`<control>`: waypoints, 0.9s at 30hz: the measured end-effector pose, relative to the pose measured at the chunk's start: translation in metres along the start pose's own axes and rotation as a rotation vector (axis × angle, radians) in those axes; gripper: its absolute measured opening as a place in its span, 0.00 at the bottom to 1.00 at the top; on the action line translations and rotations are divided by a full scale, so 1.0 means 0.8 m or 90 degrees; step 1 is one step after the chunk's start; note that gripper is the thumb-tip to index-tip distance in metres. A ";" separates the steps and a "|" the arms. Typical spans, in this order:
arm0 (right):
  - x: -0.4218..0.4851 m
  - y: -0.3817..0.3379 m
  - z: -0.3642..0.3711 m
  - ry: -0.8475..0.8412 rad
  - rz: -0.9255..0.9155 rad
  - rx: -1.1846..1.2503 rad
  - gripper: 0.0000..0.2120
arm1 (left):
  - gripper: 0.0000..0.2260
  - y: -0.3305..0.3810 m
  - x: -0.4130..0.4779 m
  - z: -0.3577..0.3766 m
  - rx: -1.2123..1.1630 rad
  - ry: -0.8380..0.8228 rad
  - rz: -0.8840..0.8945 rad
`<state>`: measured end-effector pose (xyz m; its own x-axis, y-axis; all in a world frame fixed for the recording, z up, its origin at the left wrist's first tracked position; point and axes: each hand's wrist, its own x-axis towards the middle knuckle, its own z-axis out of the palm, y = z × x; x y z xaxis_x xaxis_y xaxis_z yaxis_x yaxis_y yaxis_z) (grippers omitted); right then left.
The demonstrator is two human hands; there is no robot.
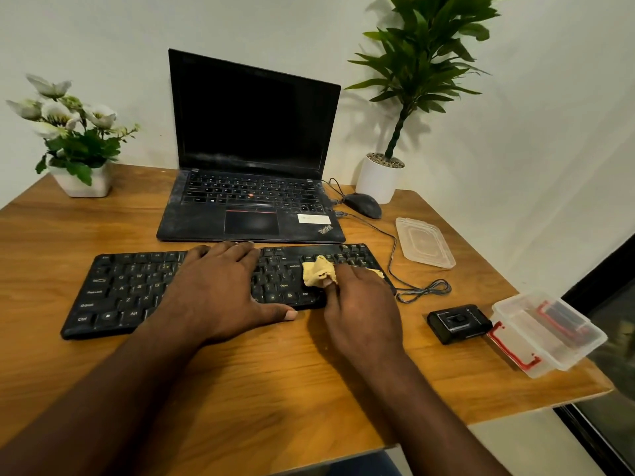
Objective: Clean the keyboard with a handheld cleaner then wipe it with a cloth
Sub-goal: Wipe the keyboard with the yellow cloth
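A black keyboard (120, 290) lies across the wooden table (275, 372) in front of a laptop. My left hand (220, 290) rests flat on the middle of the keys, fingers straight, thumb along the front edge. My right hand (360, 304) presses a crumpled yellow cloth (318, 271) onto the keyboard's right end, with the cloth bunched under its fingers. The black handheld cleaner (458, 322) lies on the table to the right, apart from both hands.
An open black laptop (251, 149) stands behind the keyboard, with a mouse (364, 205) and cables to its right. A clear lid (424, 243) and clear box (546, 333) lie at the right edge. Potted flowers (74, 132) and a plant (381, 176) stand at the back.
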<state>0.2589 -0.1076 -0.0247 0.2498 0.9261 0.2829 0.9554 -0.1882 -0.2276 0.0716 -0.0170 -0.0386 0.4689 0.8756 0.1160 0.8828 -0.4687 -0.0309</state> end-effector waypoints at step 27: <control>0.113 0.034 -0.021 0.152 0.094 0.061 0.20 | 0.60 -0.005 -0.001 -0.001 -0.018 -0.002 0.004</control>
<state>0.3105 -0.0348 0.0101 0.4264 0.7855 0.4485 0.8894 -0.2738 -0.3661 0.0675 -0.0158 -0.0374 0.4740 0.8733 0.1127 0.8790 -0.4767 -0.0036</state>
